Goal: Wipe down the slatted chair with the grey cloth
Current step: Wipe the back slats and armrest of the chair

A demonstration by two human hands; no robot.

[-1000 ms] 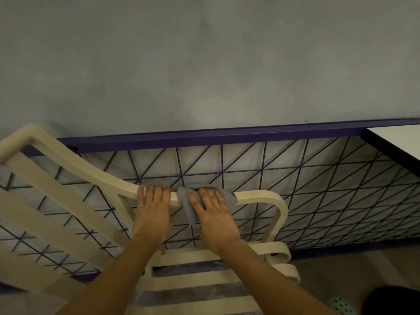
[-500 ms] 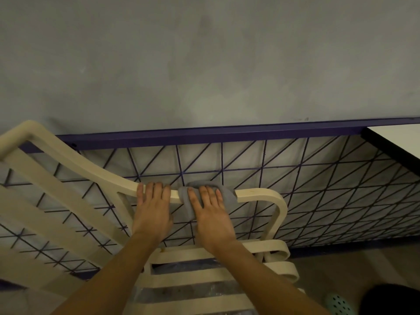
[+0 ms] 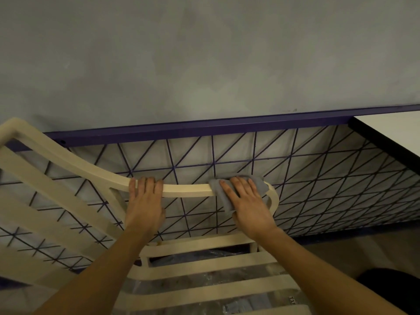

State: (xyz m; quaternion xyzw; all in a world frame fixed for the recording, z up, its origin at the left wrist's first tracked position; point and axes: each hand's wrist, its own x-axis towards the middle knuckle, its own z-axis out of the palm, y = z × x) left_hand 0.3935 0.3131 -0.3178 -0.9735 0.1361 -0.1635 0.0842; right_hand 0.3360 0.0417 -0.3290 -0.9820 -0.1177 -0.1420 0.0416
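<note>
Soft, limp cloth (image 3: 259, 187) sits pressed under the right grip (image 3: 247, 205), fingers straight; left grip (image 3: 145, 208) clasps the stiff, likely light chair (image 3: 188, 191) arm, steadying it

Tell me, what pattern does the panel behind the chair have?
The panel has dark purple lines crossing into triangles on pale backing; head view shows it.

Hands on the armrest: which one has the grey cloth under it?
The right hand, pressed flat on the grey cloth near the curved end of the armrest. The left hand holds the bare armrest farther back, with no cloth.
</note>
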